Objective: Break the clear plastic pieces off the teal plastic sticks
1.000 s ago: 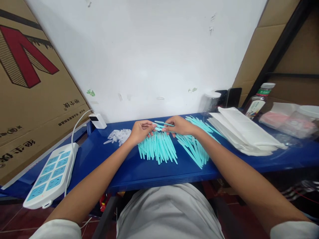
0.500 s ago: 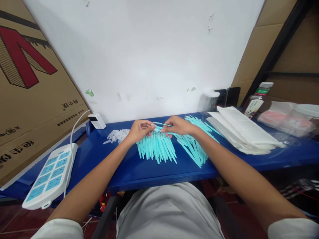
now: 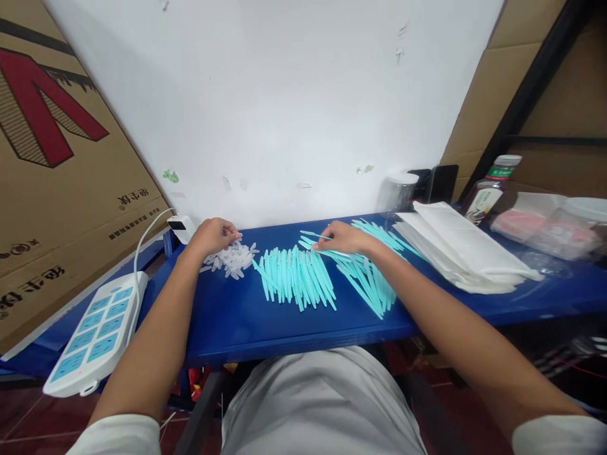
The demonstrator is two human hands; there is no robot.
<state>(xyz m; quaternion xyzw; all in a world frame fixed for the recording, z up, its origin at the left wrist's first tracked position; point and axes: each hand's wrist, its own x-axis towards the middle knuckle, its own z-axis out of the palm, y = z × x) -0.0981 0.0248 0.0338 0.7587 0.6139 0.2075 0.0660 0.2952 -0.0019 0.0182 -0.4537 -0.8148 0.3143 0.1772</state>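
At far left a box (image 3: 61,208) stands beside the table (image 3: 246,325), with a power strip (image 3: 97,335) lying along the left edge, apart from the small pieces. The left hand (image 3: 212,237) reaches over the far side of the clear caps (image 3: 232,260); its fingertips are close together, but whether the grip has a cap cannot be told. The caps sit in a loose heap on this side, probably so the left hand can pick there without crossing the right.

In the middle, the teal sticks (image 3: 298,278) lie side by side in a rough row, ends toward the near edge, perhaps to stay orderly. Just beyond their right end, the right hand (image 3: 345,237) has its grip clamped on a few held sticks (image 3: 310,234), tips pointing left, seemingly to leave those ends free. The right pile (image 3: 367,284) fans out partly beneath the right forearm, seemingly within easy reach. Farther right lie white sheets (image 3: 467,246).
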